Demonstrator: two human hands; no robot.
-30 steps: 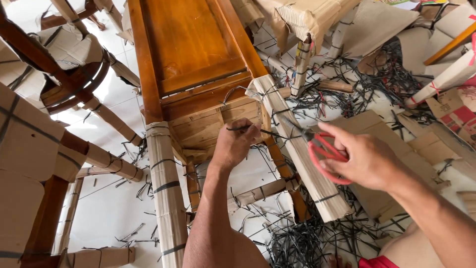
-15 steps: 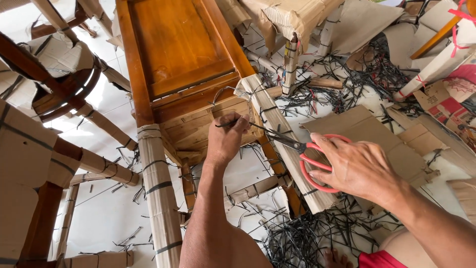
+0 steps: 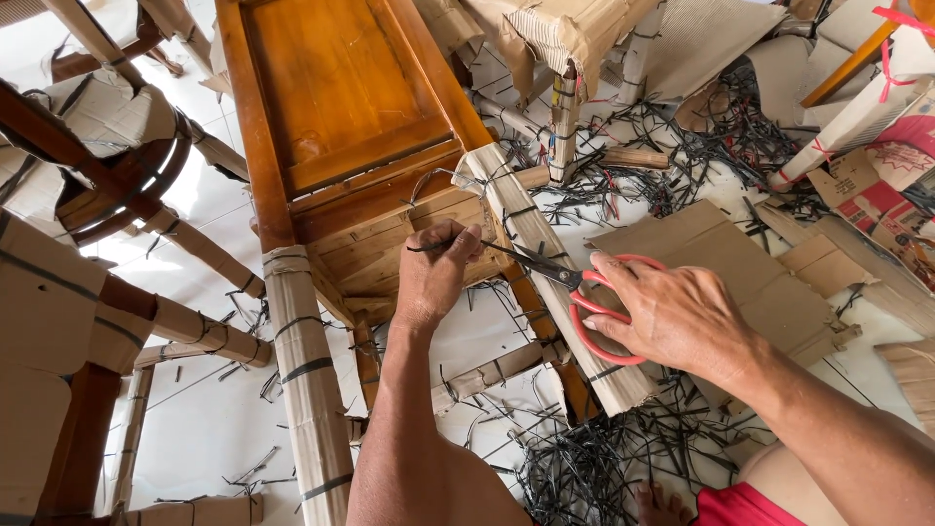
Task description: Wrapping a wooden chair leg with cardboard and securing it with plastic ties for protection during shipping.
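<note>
White tiled floor (image 3: 195, 429) w/ black strap offcuts. My left hand (image 3: 433, 273) pinches black strap (image 3: 429, 247); right hand (image 3: 672, 317) grips red scissors (image 3: 584, 302), blades parted, beside cardboard-wrapped chair leg (image 3: 545, 263).

Red-handled scissors (image 3: 584, 302), black strap (image 3: 443, 247), orange-brown wooden table (image 3: 341, 97), tan ribbed cardboard (image 3: 307, 390).

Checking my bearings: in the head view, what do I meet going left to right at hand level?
Cardboard-wrapped leg → left hand pinching a black strap → scissors → right hand → flat cardboard sheet.
</note>
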